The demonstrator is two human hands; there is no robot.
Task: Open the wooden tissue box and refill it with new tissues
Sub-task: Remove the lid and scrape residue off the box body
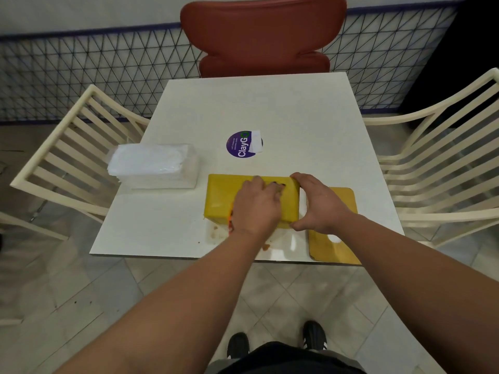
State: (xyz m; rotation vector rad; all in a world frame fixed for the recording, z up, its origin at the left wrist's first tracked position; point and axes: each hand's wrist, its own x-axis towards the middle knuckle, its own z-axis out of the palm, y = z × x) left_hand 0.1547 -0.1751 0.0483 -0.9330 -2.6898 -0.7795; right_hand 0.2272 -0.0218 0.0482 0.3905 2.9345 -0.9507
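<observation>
The left hand [256, 203] lies flat, fingers straight, on the yellow wooden tissue box [221, 197]. The right hand [322, 206] has its fingers clamped around the box's right end. A clear-wrapped pack of white tissues [156, 166] sits apart on the white surface [270, 109].

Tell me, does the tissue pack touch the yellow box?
Apart. The head view shows bare white table between the tissue pack and the yellow box.

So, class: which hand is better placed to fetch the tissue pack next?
Left. The tissue pack lies on the left hand's side; the right hand grips the yellow box's far end.
</observation>
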